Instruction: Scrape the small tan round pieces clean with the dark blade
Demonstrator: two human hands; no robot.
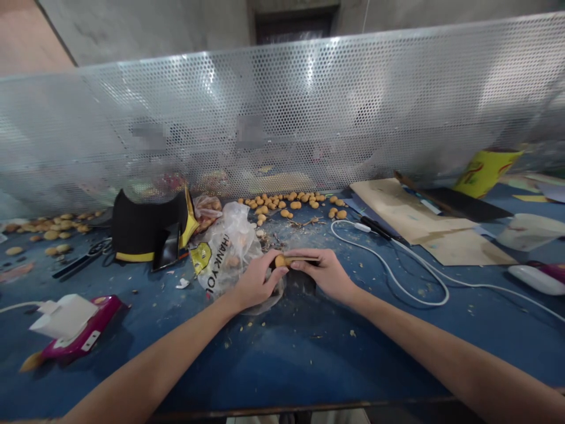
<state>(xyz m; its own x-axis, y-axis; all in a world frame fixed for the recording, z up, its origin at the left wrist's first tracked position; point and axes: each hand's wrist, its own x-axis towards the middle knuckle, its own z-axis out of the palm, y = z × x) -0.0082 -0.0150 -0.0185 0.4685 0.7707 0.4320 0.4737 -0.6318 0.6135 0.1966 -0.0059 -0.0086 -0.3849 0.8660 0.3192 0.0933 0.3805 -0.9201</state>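
Note:
My left hand (260,278) is closed, pinching a small round tan fruit (280,260) between thumb and fingers. My right hand (324,272) is closed around a thin tan stick-like piece (302,258), whose tip meets or nearly meets the fruit; its exact kind is unclear. Under and beside the left hand lies a crumpled clear plastic bag (233,235) with THANK YOU lettering and a yellow print. Several similar tan fruits (295,205) are spread beyond the hands, with twigs (309,222) and dark bits among them.
A perforated metal screen (282,112) closes off the back of the blue table (282,365). At left are a black and yellow case (141,227), scissors (88,256) and a white charger (66,317). To the right, a white cable (397,274) loops near cardboard (415,215).

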